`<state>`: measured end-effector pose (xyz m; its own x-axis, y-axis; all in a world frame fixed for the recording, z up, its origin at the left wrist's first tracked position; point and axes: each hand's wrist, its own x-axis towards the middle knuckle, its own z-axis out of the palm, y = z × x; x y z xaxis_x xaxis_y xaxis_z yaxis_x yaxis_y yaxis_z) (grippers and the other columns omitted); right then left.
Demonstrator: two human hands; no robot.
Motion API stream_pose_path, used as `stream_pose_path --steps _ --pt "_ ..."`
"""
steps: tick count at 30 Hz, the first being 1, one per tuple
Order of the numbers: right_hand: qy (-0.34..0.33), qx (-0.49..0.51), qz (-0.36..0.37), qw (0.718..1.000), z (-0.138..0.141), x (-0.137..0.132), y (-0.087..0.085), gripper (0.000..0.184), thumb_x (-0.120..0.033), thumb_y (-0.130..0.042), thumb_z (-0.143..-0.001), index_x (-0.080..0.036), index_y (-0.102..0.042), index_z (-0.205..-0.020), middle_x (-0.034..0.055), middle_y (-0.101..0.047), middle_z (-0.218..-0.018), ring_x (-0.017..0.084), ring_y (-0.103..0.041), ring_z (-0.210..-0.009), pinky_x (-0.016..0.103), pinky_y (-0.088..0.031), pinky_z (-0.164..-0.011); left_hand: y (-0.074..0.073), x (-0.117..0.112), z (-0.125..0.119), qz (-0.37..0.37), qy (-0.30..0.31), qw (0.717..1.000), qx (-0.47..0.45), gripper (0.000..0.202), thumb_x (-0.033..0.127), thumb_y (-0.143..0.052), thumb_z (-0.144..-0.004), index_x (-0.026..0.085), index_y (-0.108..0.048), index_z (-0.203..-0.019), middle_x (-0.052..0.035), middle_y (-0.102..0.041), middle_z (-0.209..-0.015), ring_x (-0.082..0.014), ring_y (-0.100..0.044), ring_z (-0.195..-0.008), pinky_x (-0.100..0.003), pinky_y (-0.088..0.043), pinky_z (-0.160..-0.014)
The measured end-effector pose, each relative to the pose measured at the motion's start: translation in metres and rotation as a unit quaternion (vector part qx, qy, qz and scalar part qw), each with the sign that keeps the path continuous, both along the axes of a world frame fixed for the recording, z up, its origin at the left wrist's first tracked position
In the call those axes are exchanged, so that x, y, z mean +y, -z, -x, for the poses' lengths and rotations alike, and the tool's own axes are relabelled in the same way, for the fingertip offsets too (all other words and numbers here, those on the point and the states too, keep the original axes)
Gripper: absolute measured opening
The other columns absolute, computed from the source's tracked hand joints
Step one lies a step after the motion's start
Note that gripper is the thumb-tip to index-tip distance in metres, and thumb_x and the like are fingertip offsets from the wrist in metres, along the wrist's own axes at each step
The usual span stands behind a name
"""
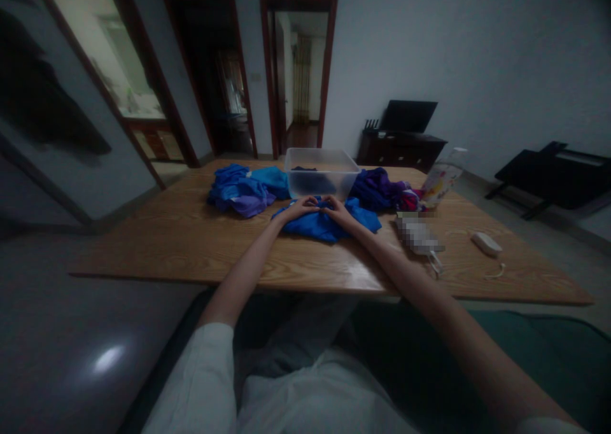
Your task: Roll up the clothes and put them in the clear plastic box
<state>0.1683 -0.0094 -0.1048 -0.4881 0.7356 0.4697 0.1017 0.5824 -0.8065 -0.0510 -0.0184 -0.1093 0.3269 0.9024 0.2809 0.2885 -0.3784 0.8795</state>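
Observation:
A bright blue garment [317,227] lies bunched on the table in front of me. My left hand [304,206] is at its far edge, fingers curled and closed on the fabric. Close beside it, my right hand [337,210] pinches the same edge, with the fingertips of both hands nearly meeting. The exact fold between the fingers is too small to make out. Just beyond my hands stands a clear plastic bin [322,182] with dark cloth inside.
Blue and purple clothes [243,189] are heaped left of the bin, dark purple clothes [377,189] right of it. A patterned plastic package [442,182], a blurred-out pale item [417,233] and a white corded object [487,244] lie on the wooden table [167,249].

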Motion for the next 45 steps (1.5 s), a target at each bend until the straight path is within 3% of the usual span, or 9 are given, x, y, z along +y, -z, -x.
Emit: stream_pose_path --steps 5,10,14,20,27,32,38,45 --pt "0.002 0.010 -0.016 1.000 0.001 -0.003 -0.002 0.031 -0.040 -0.068 -0.080 -0.023 -0.062 -0.104 0.0053 -0.067 -0.108 0.026 -0.060 -0.106 0.041 -0.048 -0.100 -0.003 0.000 0.000 0.009 0.004 1.000 0.027 0.047 0.049 -0.078 -0.077 0.014 -0.069 -0.107 -0.0101 -0.070 -0.112 -0.0259 -0.062 -0.112 -0.038 -0.045 -0.104" --pt "0.020 0.014 -0.044 0.999 0.002 -0.002 -0.003 0.025 -0.038 -0.063 -0.081 -0.023 -0.064 -0.101 0.0047 -0.069 -0.106 0.026 -0.061 -0.105 0.041 -0.047 -0.102 -0.004 0.003 0.006 0.040 0.020 0.997 0.058 0.046 0.053 -0.068 -0.083 0.017 -0.071 -0.112 -0.0071 -0.070 -0.117 -0.0251 -0.061 -0.112 -0.037 -0.045 -0.105" --pt "0.033 0.019 -0.056 0.998 0.002 -0.004 -0.003 0.024 -0.037 -0.060 -0.082 -0.022 -0.065 -0.100 0.0049 -0.070 -0.105 0.026 -0.062 -0.105 0.041 -0.047 -0.102 -0.005 0.003 0.010 0.024 0.034 0.997 0.072 0.044 0.051 -0.069 -0.082 0.016 -0.072 -0.108 -0.0072 -0.071 -0.117 -0.0252 -0.061 -0.116 -0.035 -0.042 -0.109" --pt "0.044 0.005 -0.079 0.996 0.003 -0.011 -0.003 0.029 -0.034 -0.060 -0.083 -0.021 -0.067 -0.107 0.0056 -0.071 -0.109 0.025 -0.062 -0.104 0.040 -0.048 -0.100 -0.006 0.001 0.005 0.011 0.001 0.997 0.080 0.041 0.052 -0.071 -0.081 0.016 -0.070 -0.102 -0.0077 -0.070 -0.114 -0.0247 -0.061 -0.114 -0.033 -0.043 -0.107" --pt "0.040 0.019 -0.021 0.999 0.004 -0.012 -0.008 0.033 -0.053 -0.059 -0.091 -0.023 -0.070 -0.100 0.0035 -0.072 -0.102 0.024 -0.063 -0.103 0.037 -0.049 -0.100 -0.007 -0.005 0.004 -0.012 -0.011 0.999 0.031 0.043 0.053 -0.075 -0.077 0.018 -0.065 -0.099 -0.0059 -0.067 -0.107 -0.0235 -0.060 -0.109 -0.036 -0.045 -0.103" --pt "0.037 0.026 0.008 0.999 0.003 -0.009 -0.011 0.039 -0.060 -0.059 -0.092 -0.024 -0.072 -0.099 0.0040 -0.072 -0.102 0.024 -0.063 -0.105 0.038 -0.048 -0.104 -0.011 -0.012 0.002 0.022 -0.007 1.000 -0.011 0.047 0.052 -0.081 -0.074 0.016 -0.064 -0.100 -0.0075 -0.068 -0.105 -0.0243 -0.062 -0.108 -0.038 -0.048 -0.099" --pt "0.032 0.047 0.074 0.996 0.001 -0.004 -0.009 0.042 -0.062 -0.066 -0.086 -0.025 -0.074 -0.101 0.0055 -0.073 -0.109 0.026 -0.062 -0.110 0.042 -0.047 -0.105 -0.010 -0.010 0.001 0.029 0.006 0.998 -0.048 0.047 0.046 -0.086 -0.071 0.014 -0.066 -0.099 -0.0085 -0.070 -0.105 -0.0231 -0.064 -0.105 -0.039 -0.048 -0.101" --pt "0.006 0.060 0.084 0.995 0.002 -0.004 -0.006 0.045 -0.060 -0.076 -0.078 -0.021 -0.071 -0.099 0.0057 -0.072 -0.102 0.023 -0.064 -0.099 0.037 -0.051 -0.097 -0.009 -0.009 0.001 0.039 -0.005 0.998 -0.054 0.049 0.049 -0.087 -0.070 0.014 -0.066 -0.099 -0.0083 -0.070 -0.104 -0.0230 -0.064 -0.103 -0.039 -0.049 -0.098"
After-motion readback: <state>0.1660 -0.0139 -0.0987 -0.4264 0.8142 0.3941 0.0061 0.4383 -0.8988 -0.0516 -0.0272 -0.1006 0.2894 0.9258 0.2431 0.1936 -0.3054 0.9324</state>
